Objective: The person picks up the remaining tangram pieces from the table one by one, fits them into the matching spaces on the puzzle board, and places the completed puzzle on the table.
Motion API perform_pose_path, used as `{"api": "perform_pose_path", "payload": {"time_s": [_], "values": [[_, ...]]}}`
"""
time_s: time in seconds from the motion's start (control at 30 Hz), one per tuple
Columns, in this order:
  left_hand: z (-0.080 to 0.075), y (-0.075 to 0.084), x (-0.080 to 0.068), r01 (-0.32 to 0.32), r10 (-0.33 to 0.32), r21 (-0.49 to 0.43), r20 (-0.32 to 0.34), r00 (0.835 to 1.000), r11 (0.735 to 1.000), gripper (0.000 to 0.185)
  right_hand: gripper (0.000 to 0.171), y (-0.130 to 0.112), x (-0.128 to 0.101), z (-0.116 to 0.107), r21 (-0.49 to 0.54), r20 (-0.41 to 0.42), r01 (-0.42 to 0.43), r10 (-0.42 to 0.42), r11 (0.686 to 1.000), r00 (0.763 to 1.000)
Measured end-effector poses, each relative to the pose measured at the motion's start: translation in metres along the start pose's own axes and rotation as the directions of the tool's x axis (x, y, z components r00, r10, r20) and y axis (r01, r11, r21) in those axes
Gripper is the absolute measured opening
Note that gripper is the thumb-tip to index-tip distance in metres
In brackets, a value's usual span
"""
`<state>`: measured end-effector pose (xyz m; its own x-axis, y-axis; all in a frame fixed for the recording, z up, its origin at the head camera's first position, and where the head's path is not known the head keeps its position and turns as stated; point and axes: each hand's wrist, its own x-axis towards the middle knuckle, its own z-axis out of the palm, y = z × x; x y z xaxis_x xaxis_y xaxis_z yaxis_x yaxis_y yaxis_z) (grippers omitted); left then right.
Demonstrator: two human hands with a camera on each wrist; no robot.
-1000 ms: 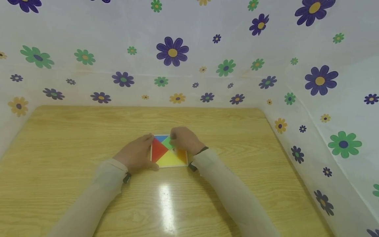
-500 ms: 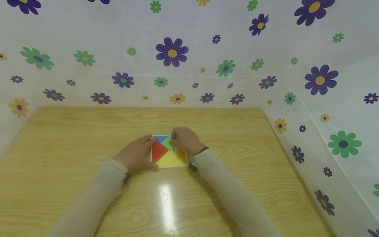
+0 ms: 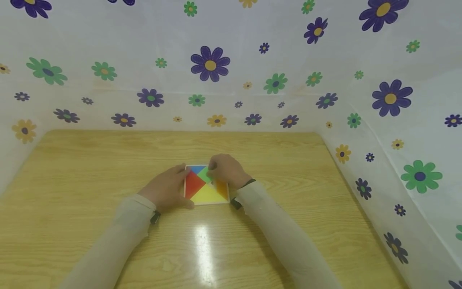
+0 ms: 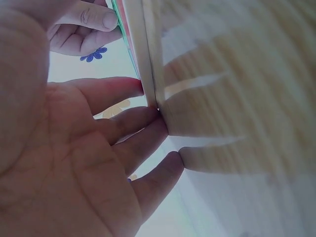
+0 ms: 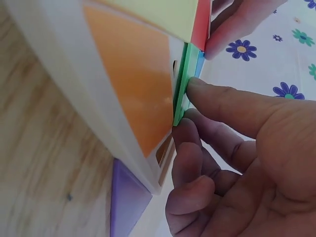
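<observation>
Your left hand (image 3: 164, 188): extended fingers touching tray (image 5: 94, 98), left side; your right hand (image 3: 228, 171): pinching green piece (image 5: 186, 69)

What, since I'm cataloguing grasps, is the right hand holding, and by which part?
The right hand pinches the green piece by its right side.

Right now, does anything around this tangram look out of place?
Yes: the right wrist view shows a purple tangram piece on the table, outside the white tray: odd, since the red piece and yellow piece lie inside.
</observation>
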<state>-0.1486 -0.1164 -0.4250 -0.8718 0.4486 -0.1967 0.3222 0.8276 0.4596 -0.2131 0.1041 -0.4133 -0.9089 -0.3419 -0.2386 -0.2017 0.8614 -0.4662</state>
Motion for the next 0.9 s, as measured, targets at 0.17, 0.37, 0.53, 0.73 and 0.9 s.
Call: {"api": "perform_pose_path", "payload": {"time_s": [0.17, 0.37, 0.53, 0.73, 0.9], "values": [[0.001, -0.002, 0.002, -0.006, 0.005, 0.019, 0.001, 1.000, 1.000, 0.113, 0.009, 0.005, -0.001, -0.001, 0.037, -0.009, 0.012, -0.012, 0.999, 1.000], [0.002, -0.003, 0.002, 0.001, -0.001, 0.018, 0.001, 1.000, 1.000, 0.114, 0.013, 0.013, -0.007, -0.014, 0.141, 0.003, 0.020, -0.020, 0.990, 1.000], [0.003, -0.004, 0.003, -0.004, 0.004, 0.025, -0.003, 1.000, 1.000, 0.114, 0.016, 0.024, -0.020, -0.038, 0.127, -0.053, 0.080, -0.074, 0.989, 0.996], [0.004, -0.005, 0.003, -0.011, 0.011, 0.044, 0.002, 1.000, 0.999, 0.114, 0.020, 0.044, -0.040, -0.059, 0.112, -0.124, 0.099, -0.085, 0.989, 0.989], [0.003, -0.004, 0.002, -0.014, 0.014, 0.056, 0.000, 1.000, 0.998, 0.111, 0.020, 0.060, -0.051, -0.064, 0.123, -0.153, 0.097, -0.078, 0.988, 0.985]]}}
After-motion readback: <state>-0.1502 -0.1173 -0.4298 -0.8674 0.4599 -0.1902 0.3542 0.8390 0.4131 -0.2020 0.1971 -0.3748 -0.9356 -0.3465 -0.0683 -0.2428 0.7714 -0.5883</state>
